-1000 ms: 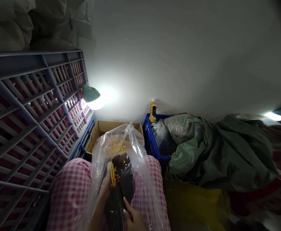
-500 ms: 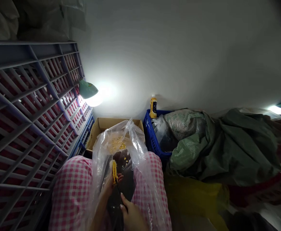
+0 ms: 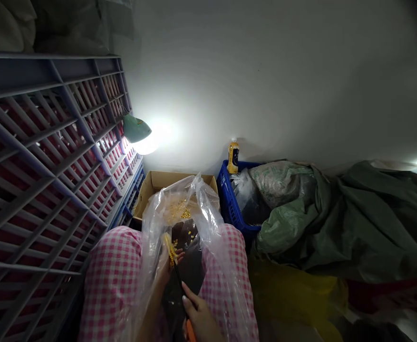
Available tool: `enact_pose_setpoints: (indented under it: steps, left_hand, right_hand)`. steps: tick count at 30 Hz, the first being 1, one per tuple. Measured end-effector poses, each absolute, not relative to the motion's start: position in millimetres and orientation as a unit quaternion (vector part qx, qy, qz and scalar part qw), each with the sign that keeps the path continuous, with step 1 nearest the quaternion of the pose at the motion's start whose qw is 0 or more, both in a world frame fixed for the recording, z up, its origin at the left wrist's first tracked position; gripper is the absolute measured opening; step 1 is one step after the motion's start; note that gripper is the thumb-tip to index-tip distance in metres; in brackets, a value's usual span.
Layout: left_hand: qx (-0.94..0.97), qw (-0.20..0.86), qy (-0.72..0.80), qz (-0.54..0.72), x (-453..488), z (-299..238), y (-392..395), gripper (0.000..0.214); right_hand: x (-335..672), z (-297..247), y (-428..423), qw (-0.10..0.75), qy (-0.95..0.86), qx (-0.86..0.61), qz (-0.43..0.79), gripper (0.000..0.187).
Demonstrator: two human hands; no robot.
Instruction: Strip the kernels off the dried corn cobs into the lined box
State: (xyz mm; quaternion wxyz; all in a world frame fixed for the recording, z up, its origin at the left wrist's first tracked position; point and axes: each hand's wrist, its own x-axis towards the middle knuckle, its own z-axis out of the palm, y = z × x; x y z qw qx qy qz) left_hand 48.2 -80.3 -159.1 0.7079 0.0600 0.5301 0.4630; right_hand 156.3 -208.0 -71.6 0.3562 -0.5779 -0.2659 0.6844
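Note:
My left hand [image 3: 165, 270] reaches inside a clear plastic bag [image 3: 208, 237] that lies over my lap and grips a yellow corn cob [image 3: 169, 248] held upright. My right hand [image 3: 201, 319] is closed on a tool with an orange handle [image 3: 190, 336]; its thin dark blade [image 3: 178, 275] rests against the cob. Loose yellow kernels [image 3: 181, 212] lie in the bag's far end. My knees wear pink checked trousers [image 3: 113, 280].
Stacked grey plastic crates [image 3: 44, 156] rise on the left, with a lit green lamp [image 3: 137, 130] clipped to them. Behind the bag stand a cardboard box [image 3: 154, 183] and a blue crate [image 3: 229, 204] with a yellow bottle [image 3: 233, 156]. Green sacks [image 3: 336, 218] pile at right.
The view shifted slightly. My right hand has moved up towards the cob, and the tool's orange handle has come into sight. The cob stays in my left hand.

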Motion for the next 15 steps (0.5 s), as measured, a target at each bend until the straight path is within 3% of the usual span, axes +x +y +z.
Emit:
enact_pose_setpoints:
  steps: [10,15]
  left_hand:
    - [0.081,0.738,0.519,0.422,49.4,-159.7,-85.7,0.046]
    - [0.087,0.734,0.520,0.429,49.3,-160.6,-88.5,0.045]
  right_hand:
    - [171.2,-59.7,-199.0,0.290,-0.404,-0.626,0.600,0.054]
    - [163.3,-65.1,-192.5,0.273,-0.287,-0.602,0.694,0.066]
